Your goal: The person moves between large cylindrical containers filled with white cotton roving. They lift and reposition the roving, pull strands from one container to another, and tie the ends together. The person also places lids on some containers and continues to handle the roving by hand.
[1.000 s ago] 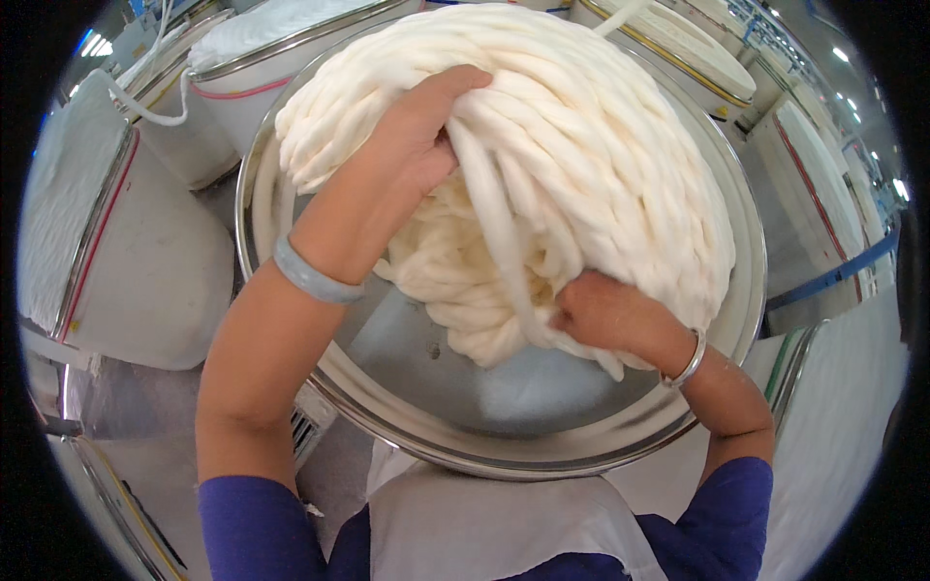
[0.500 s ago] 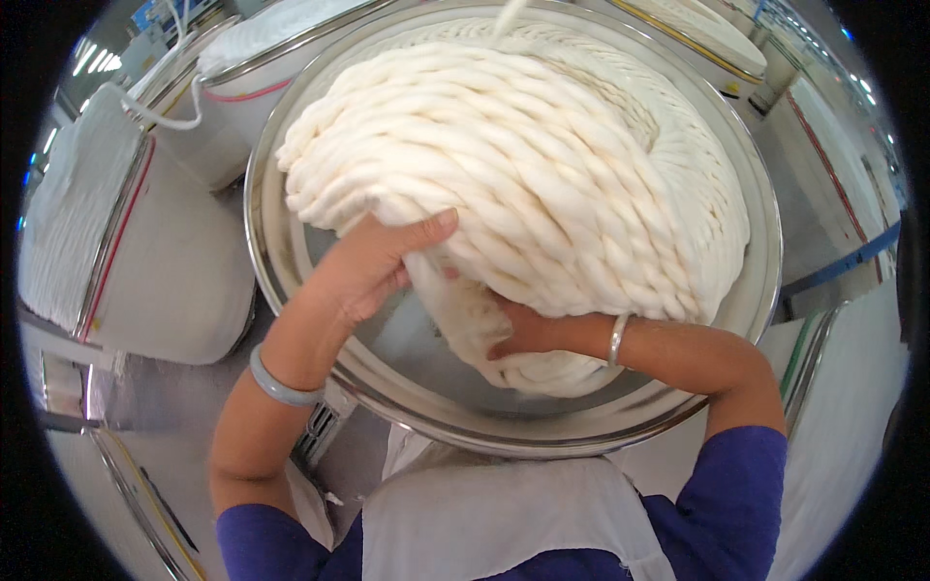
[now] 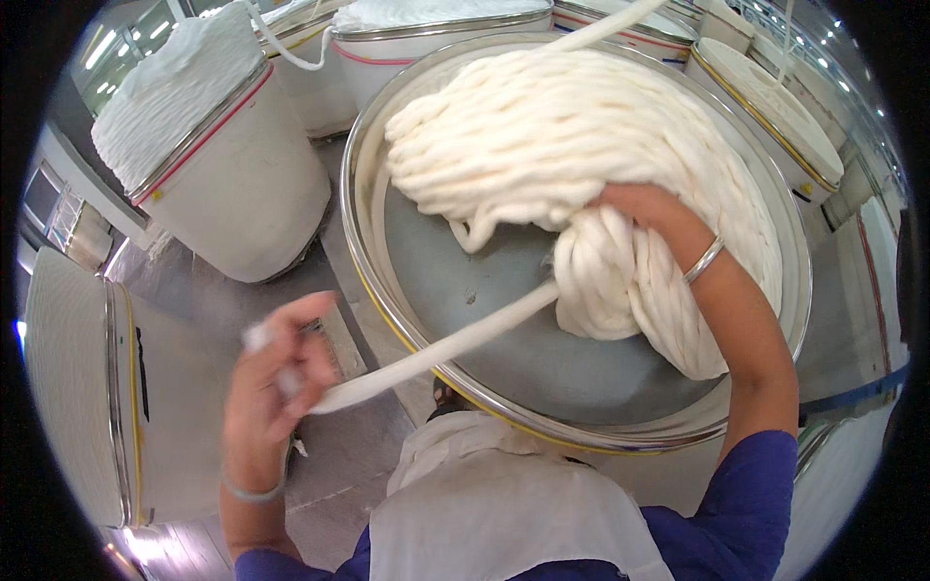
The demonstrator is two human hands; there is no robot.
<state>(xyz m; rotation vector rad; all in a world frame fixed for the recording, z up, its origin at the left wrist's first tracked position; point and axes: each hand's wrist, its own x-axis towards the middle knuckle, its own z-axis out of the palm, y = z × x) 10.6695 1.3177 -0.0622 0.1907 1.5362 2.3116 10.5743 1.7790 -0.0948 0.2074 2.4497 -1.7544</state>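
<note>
My left hand (image 3: 286, 368), blurred by motion, is closed on a strand of cream-white sliver (image 3: 441, 356) left of the can's rim. White bits show between its fingers. The strand runs up taut across the rim to a gathered bundle of sliver (image 3: 596, 276). At the top of that bundle my right hand (image 3: 630, 200) grips the strands, its fingers mostly buried. Behind it a thick heap of coiled sliver (image 3: 572, 126) fills the far and right parts of the round can (image 3: 351, 228). The grey plate (image 3: 465, 300) inside shows at the near left.
White cans heaped with sliver stand around: a red-banded can (image 3: 242, 179) at the left, a yellow-banded one (image 3: 184, 397) at the lower left, and another (image 3: 765, 116) at the far right. Another strand (image 3: 610, 24) comes in over the far rim. Grey floor (image 3: 358, 455) lies at left.
My left hand has drawn away leftward and out past the rim with a strand. My right hand has moved up and farther in, with the bundle below it. The view has shifted left.
</note>
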